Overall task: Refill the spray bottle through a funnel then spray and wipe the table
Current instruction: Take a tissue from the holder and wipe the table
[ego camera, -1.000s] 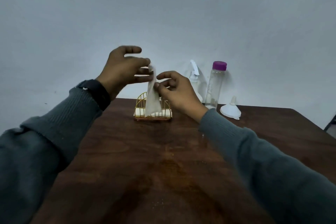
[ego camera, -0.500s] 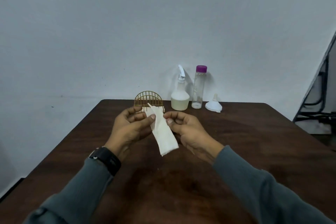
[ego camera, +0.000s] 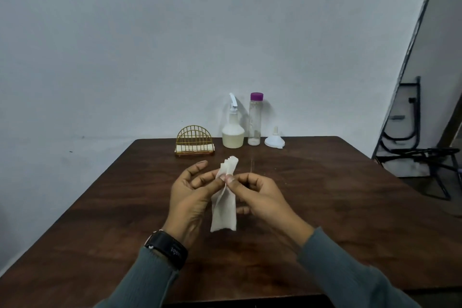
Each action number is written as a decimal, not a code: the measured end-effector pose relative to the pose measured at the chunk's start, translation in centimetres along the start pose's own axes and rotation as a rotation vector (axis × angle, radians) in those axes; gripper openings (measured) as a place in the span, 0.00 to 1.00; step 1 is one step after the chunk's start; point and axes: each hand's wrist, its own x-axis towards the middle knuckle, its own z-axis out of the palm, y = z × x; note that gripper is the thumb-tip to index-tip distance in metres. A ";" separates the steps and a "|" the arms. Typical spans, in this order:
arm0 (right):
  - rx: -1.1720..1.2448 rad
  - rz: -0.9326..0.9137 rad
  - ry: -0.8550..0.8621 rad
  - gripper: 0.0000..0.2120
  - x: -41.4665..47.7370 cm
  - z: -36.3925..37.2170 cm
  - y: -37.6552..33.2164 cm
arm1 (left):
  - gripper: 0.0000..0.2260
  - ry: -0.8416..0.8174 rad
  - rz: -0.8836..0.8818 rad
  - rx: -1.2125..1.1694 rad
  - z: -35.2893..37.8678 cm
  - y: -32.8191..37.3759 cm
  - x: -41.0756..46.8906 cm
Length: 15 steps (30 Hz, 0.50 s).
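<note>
A folded white paper napkin [ego camera: 224,210] hangs above the middle of the brown wooden table [ego camera: 325,195]. My left hand [ego camera: 191,197] and my right hand [ego camera: 257,195] both pinch it near its upper end, thumbs and fingertips meeting. At the table's far edge stand the white spray bottle [ego camera: 233,130] holding pale liquid, a clear bottle with a purple cap [ego camera: 255,120], and a white funnel [ego camera: 274,140] lying mouth down.
A gold wire napkin holder [ego camera: 194,141] with more napkins stands left of the spray bottle. A plain wall rises behind the table. A dark metal frame [ego camera: 412,142] stands on the floor at the right.
Both hands drew the napkin out of the holder and brought it back toward me, over the table's middle. It now hangs lower, with both hands still pinching it.
</note>
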 end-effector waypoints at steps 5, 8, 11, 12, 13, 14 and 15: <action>0.050 -0.056 -0.027 0.15 -1.2 -0.5 -1.6 | 0.26 -0.033 0.061 -0.033 0.4 1.0 -0.7; -0.003 -0.083 -0.001 0.14 -1.4 -0.6 -1.2 | 0.26 -0.064 0.082 0.005 0.7 1.1 -1.1; 0.061 -0.089 0.144 0.05 -0.9 -0.9 -0.6 | 0.26 -0.066 0.069 0.008 0.6 1.1 -1.1; 0.085 -0.089 0.177 0.05 -0.6 -1.3 -0.4 | 0.26 -0.061 0.060 0.002 0.5 1.2 -1.0; 0.108 -0.084 0.194 0.06 -0.6 -1.6 -0.5 | 0.27 -0.052 0.051 -0.001 0.4 1.3 -1.0; 0.130 -0.079 0.199 0.07 -0.5 -1.9 -0.5 | 0.28 -0.043 0.044 -0.003 0.2 1.3 -0.8; 0.146 -0.071 0.199 0.08 -0.6 -2.2 -0.6 | 0.28 -0.033 0.037 -0.013 0.0 1.4 -0.7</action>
